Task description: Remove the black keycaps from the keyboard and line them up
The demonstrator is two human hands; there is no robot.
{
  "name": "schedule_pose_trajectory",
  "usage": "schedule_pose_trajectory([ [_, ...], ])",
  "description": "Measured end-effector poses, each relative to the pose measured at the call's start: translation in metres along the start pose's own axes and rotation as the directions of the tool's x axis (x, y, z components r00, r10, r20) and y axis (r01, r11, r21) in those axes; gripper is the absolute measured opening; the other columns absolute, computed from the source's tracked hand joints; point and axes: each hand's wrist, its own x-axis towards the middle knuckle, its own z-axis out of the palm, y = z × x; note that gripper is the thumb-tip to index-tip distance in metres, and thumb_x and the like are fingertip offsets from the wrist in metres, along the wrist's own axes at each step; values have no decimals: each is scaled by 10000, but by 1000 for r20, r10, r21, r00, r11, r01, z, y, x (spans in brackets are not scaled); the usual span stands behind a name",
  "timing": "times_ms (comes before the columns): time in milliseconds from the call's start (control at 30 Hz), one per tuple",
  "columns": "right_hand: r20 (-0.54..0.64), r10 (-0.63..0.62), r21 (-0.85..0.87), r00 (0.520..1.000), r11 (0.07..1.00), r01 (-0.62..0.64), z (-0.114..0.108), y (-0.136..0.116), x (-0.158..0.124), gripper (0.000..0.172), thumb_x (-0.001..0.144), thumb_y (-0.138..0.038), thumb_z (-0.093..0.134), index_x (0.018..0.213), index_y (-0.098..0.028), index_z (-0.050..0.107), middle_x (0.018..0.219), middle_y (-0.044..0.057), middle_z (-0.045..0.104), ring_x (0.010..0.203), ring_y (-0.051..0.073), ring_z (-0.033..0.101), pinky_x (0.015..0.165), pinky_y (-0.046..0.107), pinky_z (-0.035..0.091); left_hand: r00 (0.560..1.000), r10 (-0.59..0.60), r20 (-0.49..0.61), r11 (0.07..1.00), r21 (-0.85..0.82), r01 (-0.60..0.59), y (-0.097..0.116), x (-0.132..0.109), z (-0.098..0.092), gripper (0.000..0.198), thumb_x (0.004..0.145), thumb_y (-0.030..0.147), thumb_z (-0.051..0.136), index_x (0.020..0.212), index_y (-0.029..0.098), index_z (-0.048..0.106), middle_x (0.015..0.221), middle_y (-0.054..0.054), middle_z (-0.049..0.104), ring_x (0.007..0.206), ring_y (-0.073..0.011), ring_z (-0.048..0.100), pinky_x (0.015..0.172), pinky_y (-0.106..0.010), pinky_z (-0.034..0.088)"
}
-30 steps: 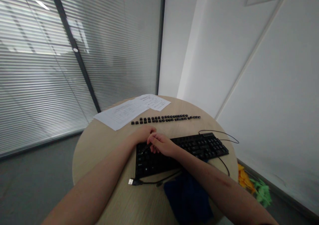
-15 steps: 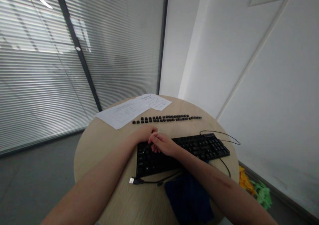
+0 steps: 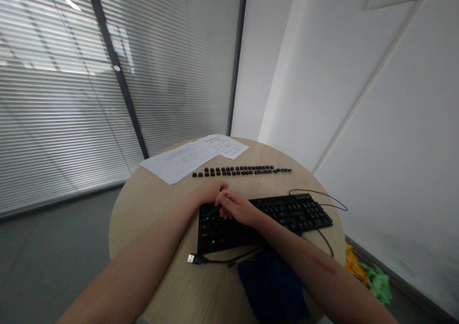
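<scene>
A black keyboard (image 3: 229, 235) lies at a slant before me, with part of its upper left hidden by my hands. In my right hand (image 3: 234, 205), the closed fingers grip a slim dark tool (image 3: 213, 211), whose tip points down-left at the keyboard's left keys; its exact kind is too small to make out. My left hand (image 3: 213, 189) rests at the keyboard's upper left edge, close against the right hand. Its fingers are mostly hidden. Beyond both hands, loose black keycaps (image 3: 236, 172) stand in two rows on the table.
Printed sheets (image 3: 179, 160) lie at the back left of the round wooden table (image 3: 143, 219). A USB plug (image 3: 195, 259) with its cable is by the keyboard's front edge. Blue cloth (image 3: 270, 283) lies under my right forearm. Orange and green pieces (image 3: 376, 281) lie on the floor at right.
The view has shifted slightly, so everything appears a little further right. My hands and the slim tool keep nearly the same place over the keyboard.
</scene>
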Motion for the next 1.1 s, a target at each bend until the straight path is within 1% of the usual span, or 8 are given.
schedule_pose_trajectory([
  [133, 1, -5, 8, 1000, 1000, 5, 0, 1, -1, 351, 976, -512, 463, 912, -182, 567, 608, -36, 564, 492, 85, 515, 442, 185, 361, 1000, 1, -7, 1000, 4, -1, -1, 1, 0, 67, 744, 218, 618, 714, 162, 638, 644, -3, 599, 624, -146, 473, 571, -286, 297],
  [400, -2, 12, -8, 1000, 1000, -12, 0, 3, 0, 386, 975, -543, 452, 913, -181, 569, 604, -36, 562, 493, 85, 516, 446, 186, 365, 1000, -14, 3, 1000, 7, 14, 8, -6, -6, 63, 749, 223, 636, 730, 165, 653, 612, 6, 587, 590, -141, 461, 567, -274, 314],
  [600, -6, -1, 2, 1000, 1000, 1, -1, 5, -1, 385, 974, -545, 455, 921, -181, 568, 614, -34, 572, 493, 84, 522, 455, 186, 377, 1000, -14, -10, 1000, 5, 14, 9, -5, -5, 56, 747, 201, 648, 752, 151, 673, 640, -1, 605, 612, -146, 469, 585, -288, 322],
  [900, -12, 7, -2, 1000, 1000, -7, -1, 2, -2, 371, 972, -536, 461, 918, -185, 566, 610, -37, 565, 489, 85, 516, 448, 188, 364, 1000, -16, -13, 1000, 11, 16, 16, -9, -10, 68, 751, 206, 654, 705, 156, 647, 595, -7, 579, 605, -152, 456, 575, -300, 298],
  [1100, -17, 23, 3, 1000, 1000, -23, 0, 2, -1, 375, 967, -542, 463, 923, -183, 564, 607, -39, 565, 485, 85, 512, 447, 190, 362, 1000, -9, -3, 1000, 29, 9, 12, -6, -7, 64, 750, 223, 649, 724, 165, 651, 630, -9, 596, 601, -151, 460, 570, -299, 295],
])
